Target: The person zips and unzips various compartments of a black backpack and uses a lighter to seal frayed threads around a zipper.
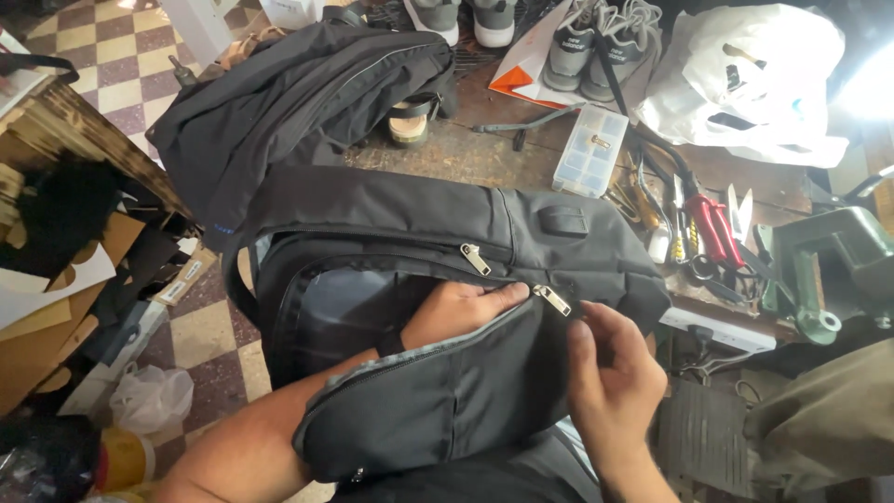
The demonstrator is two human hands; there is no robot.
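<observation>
Left hand [461, 312] tucked inside the open pocket of the black backpack [447, 279], wrist hidden behind the folded-down flap [438, 401]. Fingertips of the right hand [610, 377] bunched beside the zipper pull [552, 299]; contact with it too small to tell. Right forearm cut off at the bottom edge. Grey sneakers [605, 42] cropped along the top edge. Clear plastic box [589, 149] with compartments, contents too small to tell. Window glare at upper right washing out the white plastic bag [745, 84].
</observation>
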